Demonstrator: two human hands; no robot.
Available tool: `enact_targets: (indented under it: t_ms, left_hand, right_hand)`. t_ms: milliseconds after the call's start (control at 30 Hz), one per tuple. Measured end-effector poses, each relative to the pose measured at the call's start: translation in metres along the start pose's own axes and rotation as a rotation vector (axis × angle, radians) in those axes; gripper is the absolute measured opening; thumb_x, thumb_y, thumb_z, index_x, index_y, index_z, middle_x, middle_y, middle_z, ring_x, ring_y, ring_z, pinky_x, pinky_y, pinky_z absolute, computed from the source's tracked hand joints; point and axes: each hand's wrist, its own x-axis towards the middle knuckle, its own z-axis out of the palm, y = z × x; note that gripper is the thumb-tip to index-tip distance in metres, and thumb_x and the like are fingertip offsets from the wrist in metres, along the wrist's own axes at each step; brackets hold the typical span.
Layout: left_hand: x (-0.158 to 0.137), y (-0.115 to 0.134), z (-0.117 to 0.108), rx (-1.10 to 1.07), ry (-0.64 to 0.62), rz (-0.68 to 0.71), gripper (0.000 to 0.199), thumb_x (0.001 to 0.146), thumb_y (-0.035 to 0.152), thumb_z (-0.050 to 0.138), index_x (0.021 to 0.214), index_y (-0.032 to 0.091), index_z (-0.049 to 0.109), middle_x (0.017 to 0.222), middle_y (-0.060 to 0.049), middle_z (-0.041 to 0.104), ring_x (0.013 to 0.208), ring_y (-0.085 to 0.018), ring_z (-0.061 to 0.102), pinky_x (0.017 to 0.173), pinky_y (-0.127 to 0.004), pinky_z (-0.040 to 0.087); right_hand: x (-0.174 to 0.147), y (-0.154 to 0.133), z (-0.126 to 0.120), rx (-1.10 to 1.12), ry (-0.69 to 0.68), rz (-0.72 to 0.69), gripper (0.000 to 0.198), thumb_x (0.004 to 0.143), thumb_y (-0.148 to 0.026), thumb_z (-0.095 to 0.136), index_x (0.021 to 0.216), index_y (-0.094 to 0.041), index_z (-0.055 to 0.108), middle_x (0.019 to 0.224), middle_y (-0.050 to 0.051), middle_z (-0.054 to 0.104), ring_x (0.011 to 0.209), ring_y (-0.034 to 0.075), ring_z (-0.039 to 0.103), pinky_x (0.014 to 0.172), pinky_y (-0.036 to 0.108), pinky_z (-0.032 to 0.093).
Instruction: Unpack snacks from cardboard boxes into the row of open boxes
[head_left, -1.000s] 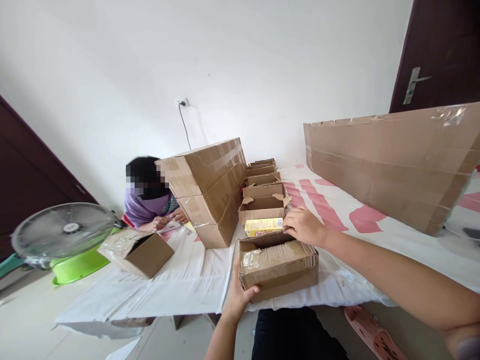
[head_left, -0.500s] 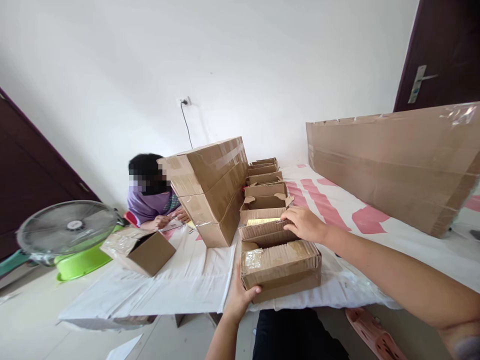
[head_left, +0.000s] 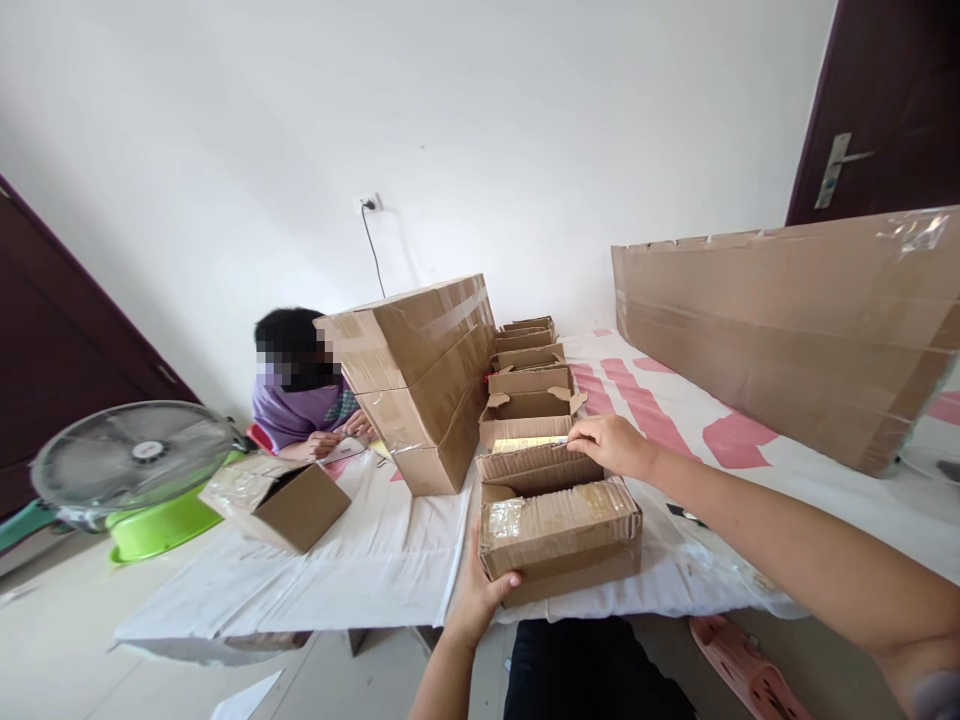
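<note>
Your left hand [head_left: 480, 590] grips the near left corner of the small cardboard box [head_left: 559, 535], which sits at the near edge of the white-covered surface [head_left: 375, 560]. Your right hand [head_left: 611, 445] rests on the box's far flap [head_left: 536, 465], fingers curled over its edge; a yellow item [head_left: 525, 443] shows just beyond. A row of open boxes [head_left: 529, 385] runs behind, beside a stack of taped cartons [head_left: 420, 380]. Another person [head_left: 300, 400] sits at the far left, near a fan [head_left: 131, 460].

Six small cardboard boxes [head_left: 559, 535], three stacked sealed cartons [head_left: 420, 375], one long carton [head_left: 795, 320], one fan [head_left: 131, 460].
</note>
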Motion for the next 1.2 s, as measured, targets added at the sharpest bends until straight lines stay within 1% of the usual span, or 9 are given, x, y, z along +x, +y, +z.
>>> enact_targets:
  t_ms: [333,400,467,533,633,833,967,1067,1200]
  left_hand:
    - [0.000,0.000,-0.001,-0.014,-0.013,-0.014,0.113,0.056,0.067,0.078,0.147,0.019,0.032,0.142,-0.016,0.051,0.134,-0.038,0.044,0.113,-0.047,0.034]
    - [0.000,0.000,-0.001,-0.012,-0.022,-0.019,0.113,0.056,0.068,0.078,0.146,0.019,0.032,0.141,-0.017,0.052,0.133,-0.038,0.045,0.112,-0.048,0.035]
    - [0.000,-0.002,-0.002,-0.001,-0.025,-0.022,0.113,0.056,0.069,0.077,0.146,0.018,0.033,0.140,-0.018,0.053,0.133,-0.039,0.046,0.112,-0.048,0.035]
    - [0.001,-0.004,-0.003,0.012,-0.028,-0.017,0.113,0.056,0.070,0.077,0.146,0.018,0.033,0.139,-0.018,0.053,0.132,-0.039,0.046,0.112,-0.048,0.035]
    - [0.001,-0.006,-0.004,0.019,-0.022,0.004,0.110,0.058,0.069,0.076,0.146,0.019,0.034,0.139,-0.017,0.053,0.133,-0.039,0.044,0.113,-0.050,0.033]
    - [0.000,-0.005,-0.002,0.029,-0.028,-0.019,0.107,0.055,0.072,0.075,0.141,0.018,0.042,0.133,-0.017,0.057,0.133,-0.040,0.043,0.113,-0.050,0.033]
    - [0.000,-0.003,-0.001,0.011,-0.035,-0.027,0.107,0.054,0.073,0.075,0.140,0.017,0.043,0.135,-0.017,0.056,0.135,-0.040,0.042,0.113,-0.050,0.031]
    - [0.000,-0.002,-0.001,0.000,-0.034,-0.018,0.109,0.055,0.072,0.076,0.142,0.017,0.039,0.140,-0.017,0.051,0.136,-0.039,0.039,0.115,-0.049,0.029]
    - [-0.001,-0.001,-0.001,-0.012,-0.030,-0.018,0.109,0.057,0.070,0.077,0.144,0.017,0.036,0.143,-0.017,0.048,0.138,-0.037,0.039,0.115,-0.047,0.030]
  right_hand:
    - [0.003,0.004,0.004,-0.043,0.001,-0.008,0.019,0.097,-0.018,0.054,0.082,-0.018,0.066,0.080,0.005,0.071,0.075,0.019,0.065,0.069,0.029,0.043]
    - [0.004,0.003,0.003,-0.039,-0.008,-0.025,0.007,0.094,-0.023,0.062,0.091,-0.018,0.066,0.086,0.005,0.071,0.081,0.020,0.065,0.072,0.029,0.044]
    - [0.006,0.000,0.004,-0.045,-0.017,-0.040,0.020,0.082,-0.027,0.077,0.097,-0.019,0.066,0.092,0.005,0.071,0.087,0.022,0.064,0.078,0.032,0.044]
    - [0.008,-0.004,0.006,-0.058,-0.018,-0.039,0.023,0.074,-0.024,0.084,0.090,-0.019,0.068,0.089,0.006,0.071,0.087,0.024,0.064,0.082,0.035,0.042]
    - [0.011,-0.006,0.012,-0.059,-0.004,-0.016,0.016,0.075,-0.017,0.083,0.071,-0.018,0.067,0.076,0.003,0.071,0.077,0.021,0.064,0.082,0.035,0.039]
    - [0.015,0.006,0.016,-0.017,0.052,0.067,0.026,0.088,-0.023,0.068,0.062,-0.020,0.065,0.059,-0.002,0.065,0.055,0.015,0.057,0.059,0.028,0.038]
    - [0.013,0.003,0.005,-0.013,0.210,0.089,0.009,0.091,-0.021,0.058,0.091,-0.019,0.067,0.091,0.007,0.071,0.082,0.023,0.064,0.075,0.035,0.046]
    - [-0.002,-0.016,-0.005,0.023,0.290,-0.041,0.014,0.094,-0.024,0.052,0.099,-0.018,0.064,0.101,0.011,0.068,0.097,0.025,0.060,0.086,0.040,0.046]
    - [-0.034,-0.044,-0.005,0.096,0.045,-0.394,0.024,0.100,-0.030,0.044,0.093,-0.020,0.065,0.083,0.007,0.069,0.077,0.021,0.062,0.073,0.035,0.049]
